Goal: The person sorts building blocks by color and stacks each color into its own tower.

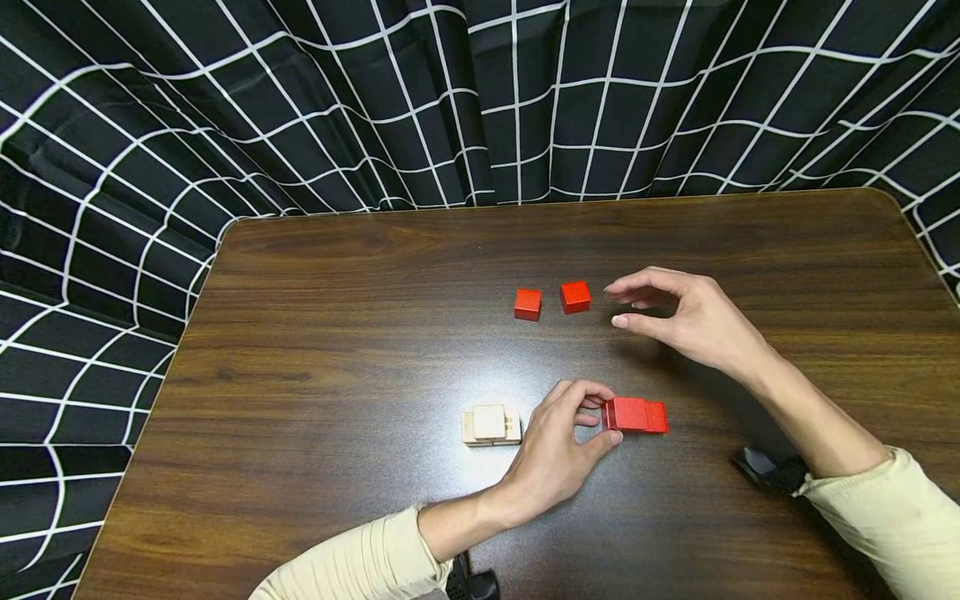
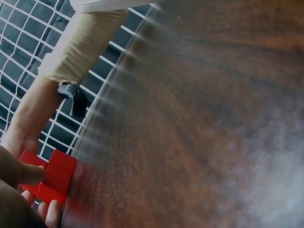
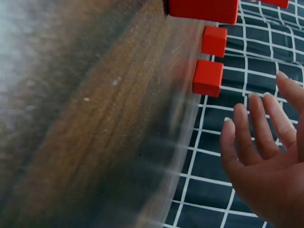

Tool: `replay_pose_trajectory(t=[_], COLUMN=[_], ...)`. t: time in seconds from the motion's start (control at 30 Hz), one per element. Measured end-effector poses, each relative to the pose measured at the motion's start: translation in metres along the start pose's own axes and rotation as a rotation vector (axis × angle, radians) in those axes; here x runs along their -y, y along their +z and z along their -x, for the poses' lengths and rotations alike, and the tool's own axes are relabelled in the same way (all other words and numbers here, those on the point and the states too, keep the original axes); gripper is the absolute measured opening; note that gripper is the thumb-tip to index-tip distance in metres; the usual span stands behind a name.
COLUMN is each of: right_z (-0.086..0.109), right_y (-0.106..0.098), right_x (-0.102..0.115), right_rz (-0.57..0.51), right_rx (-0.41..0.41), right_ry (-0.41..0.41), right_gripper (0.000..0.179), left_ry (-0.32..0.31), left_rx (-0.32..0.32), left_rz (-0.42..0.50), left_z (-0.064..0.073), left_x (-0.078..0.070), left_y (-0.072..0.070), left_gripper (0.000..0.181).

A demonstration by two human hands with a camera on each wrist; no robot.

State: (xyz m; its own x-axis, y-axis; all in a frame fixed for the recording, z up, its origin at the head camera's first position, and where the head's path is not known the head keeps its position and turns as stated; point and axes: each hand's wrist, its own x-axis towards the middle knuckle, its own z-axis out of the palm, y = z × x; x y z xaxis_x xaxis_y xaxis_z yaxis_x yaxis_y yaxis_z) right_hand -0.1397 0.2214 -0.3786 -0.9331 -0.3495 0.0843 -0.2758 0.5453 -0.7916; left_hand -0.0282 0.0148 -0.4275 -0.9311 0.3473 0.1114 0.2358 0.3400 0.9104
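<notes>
My left hand [image 1: 558,437] pinches the left end of a stepped group of red blocks [image 1: 633,415], thumb on the near side and fingers on the far side. In the left wrist view these red blocks [image 2: 59,173] show between thumb and fingertips, one standing higher than the others. Farther back, my right hand [image 1: 686,317] is held with fingers spread from the thumb and nothing in it. Just left of its fingertips lies a red cube [image 1: 575,297], with a second red cube [image 1: 527,304] beside that one. The right wrist view shows the right hand's palm and loose fingers [image 3: 259,128].
Left of my left hand sits a small stack of pale wooden blocks [image 1: 489,425], one block on top of a flat base. All of it is on a dark brown wooden table [image 1: 337,333]. A black curtain with white grid lines [image 1: 420,108] hangs behind the table's far edge.
</notes>
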Motion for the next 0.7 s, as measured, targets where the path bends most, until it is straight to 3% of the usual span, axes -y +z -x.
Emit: replay_pose_trajectory(t=[0.7], right_z=[-0.033], right_y=[0.006], right_x=[-0.004], right_rz=[0.0], right_rx=[0.049], right_ry=[-0.004], right_gripper=[0.038], left_ry=[-0.034], left_rx=[0.015], left_rz=[-0.003], left_z=[0.001], left_x=[0.001], left_y=[-0.001], left_gripper=[0.038])
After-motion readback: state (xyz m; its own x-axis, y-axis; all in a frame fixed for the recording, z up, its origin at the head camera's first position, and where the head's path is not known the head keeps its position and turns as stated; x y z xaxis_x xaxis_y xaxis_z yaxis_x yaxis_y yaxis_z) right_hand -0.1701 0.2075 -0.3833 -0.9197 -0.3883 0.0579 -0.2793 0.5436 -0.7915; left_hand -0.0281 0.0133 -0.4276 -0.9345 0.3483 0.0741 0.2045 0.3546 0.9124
